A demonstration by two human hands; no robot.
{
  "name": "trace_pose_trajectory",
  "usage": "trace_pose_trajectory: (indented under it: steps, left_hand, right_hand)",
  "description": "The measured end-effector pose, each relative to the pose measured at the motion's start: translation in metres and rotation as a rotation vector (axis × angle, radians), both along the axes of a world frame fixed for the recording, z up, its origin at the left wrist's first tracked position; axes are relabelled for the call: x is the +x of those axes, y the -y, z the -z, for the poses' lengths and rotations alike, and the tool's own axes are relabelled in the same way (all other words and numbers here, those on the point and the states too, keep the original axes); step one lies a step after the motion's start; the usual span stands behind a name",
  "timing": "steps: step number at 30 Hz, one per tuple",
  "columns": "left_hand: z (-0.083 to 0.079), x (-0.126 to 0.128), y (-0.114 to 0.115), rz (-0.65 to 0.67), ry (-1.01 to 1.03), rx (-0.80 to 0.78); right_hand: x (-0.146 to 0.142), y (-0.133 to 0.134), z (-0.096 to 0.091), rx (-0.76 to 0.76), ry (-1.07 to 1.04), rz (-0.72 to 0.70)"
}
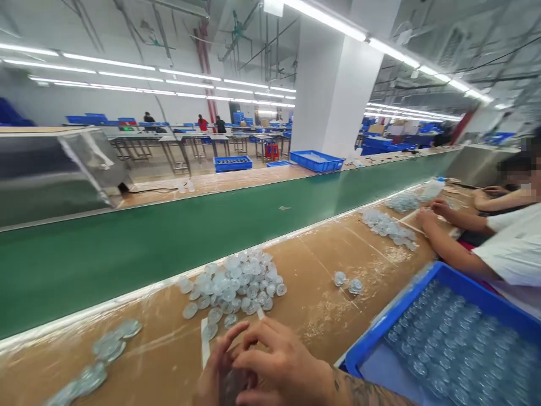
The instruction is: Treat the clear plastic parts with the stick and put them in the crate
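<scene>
My right hand (281, 358) comes in from the lower right, its fingers bent inward against my left hand (216, 366). Both hands are closed together at the bottom middle of the view. Whatever they hold between them is mostly hidden by the fingers, and I cannot make it out. Just beyond the fingertips lies a heap of clear round plastic pieces (239, 282). A white strip (205, 343) sticks out beside my left hand. Farther left, a row of clear discs (107, 345) lies on the brown work surface (160, 338).
To my right stands a blue crate (359, 352) holding rows of clear round pieces. Two small clear pieces (347, 283) lie beyond it. A green conveyor belt (236, 217) runs along the far side. A co-worker's hands (431, 214) work near another heap (386, 225).
</scene>
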State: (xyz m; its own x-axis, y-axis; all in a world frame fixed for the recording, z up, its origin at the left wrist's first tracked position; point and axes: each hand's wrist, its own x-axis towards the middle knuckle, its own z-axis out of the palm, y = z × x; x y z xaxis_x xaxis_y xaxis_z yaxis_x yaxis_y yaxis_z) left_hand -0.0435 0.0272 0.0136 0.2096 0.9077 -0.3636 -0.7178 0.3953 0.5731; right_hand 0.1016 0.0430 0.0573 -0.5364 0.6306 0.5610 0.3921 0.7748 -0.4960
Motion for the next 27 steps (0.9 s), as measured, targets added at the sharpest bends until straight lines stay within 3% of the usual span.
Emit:
trace_pose_trajectory:
  steps: [2,5,10,14,17,21,27]
  left_hand:
    - [-0.007,0.006,0.003,-0.043,0.025,0.051]
    - [-0.003,0.007,0.004,-0.012,0.015,0.25]
    - [0.009,-0.002,0.007,0.094,-0.01,0.529]
    - [-0.003,-0.005,0.014,0.137,-0.177,0.58]
    - [-0.01,-0.006,0.018,0.049,-0.241,0.614]
    - [-0.005,-0.004,0.021,0.024,-0.335,0.669]
    - [0.004,0.0,0.021,-0.069,-0.349,0.602]
  right_hand:
    - [0.008,0.007,-0.008,-0.006,-0.125,-0.079]
    - [0.022,0.009,-0.013,-0.053,-0.243,-0.163]
    - [0.021,0.008,-0.017,0.077,-0.062,-0.215]
    - [0.005,0.008,-0.018,0.135,0.147,-0.167]
    - [-0.004,0.007,-0.015,0.106,0.209,-0.152]
    - [-0.009,0.006,-0.008,0.063,0.289,-0.151]
    - [-0.013,0.007,-0.005,0.053,0.341,-0.189]
